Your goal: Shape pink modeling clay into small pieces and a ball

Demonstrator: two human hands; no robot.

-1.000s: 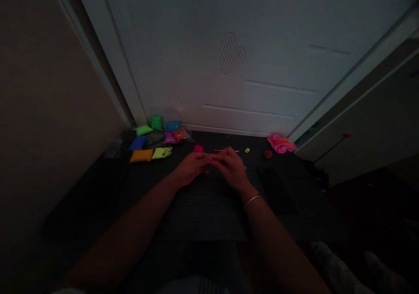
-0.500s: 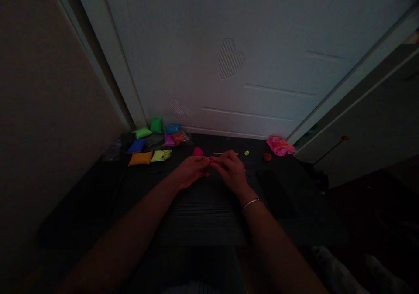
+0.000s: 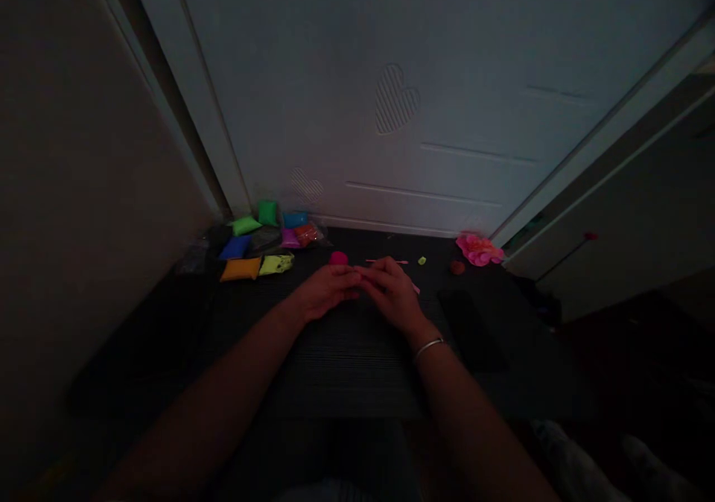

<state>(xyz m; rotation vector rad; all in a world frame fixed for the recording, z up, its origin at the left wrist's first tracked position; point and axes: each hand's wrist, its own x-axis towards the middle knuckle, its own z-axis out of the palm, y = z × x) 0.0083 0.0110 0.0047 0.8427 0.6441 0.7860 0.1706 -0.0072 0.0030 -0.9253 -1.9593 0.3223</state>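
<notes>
Above the dark table, my left hand (image 3: 324, 292) and my right hand (image 3: 394, 293) meet fingertip to fingertip. Pinched between them is a small piece of pink modelling clay (image 3: 359, 272), mostly covered by the fingers. Just behind my left fingers sits a bright pink clay ball (image 3: 338, 258). A thin pink stick (image 3: 398, 261) lies beyond my right hand, partly hidden by it. Beside that hand's outer edge the tip of another pale pink thing (image 3: 415, 288) shows. A bracelet circles my right wrist.
Several coloured clay packets, an orange one (image 3: 240, 269) among them, lie at the back left of the table (image 3: 357, 368). To the right are a yellow-green bit (image 3: 421, 261), a reddish-brown lump (image 3: 456, 267), a pink petalled flower (image 3: 479, 249) and a dark flat rectangle (image 3: 470, 327). A white panel stands behind.
The fingertips have shifted slightly around the pink clay, which is now less visible. Both hands stay in nearly the same place; the camera view has tilted a little.
</notes>
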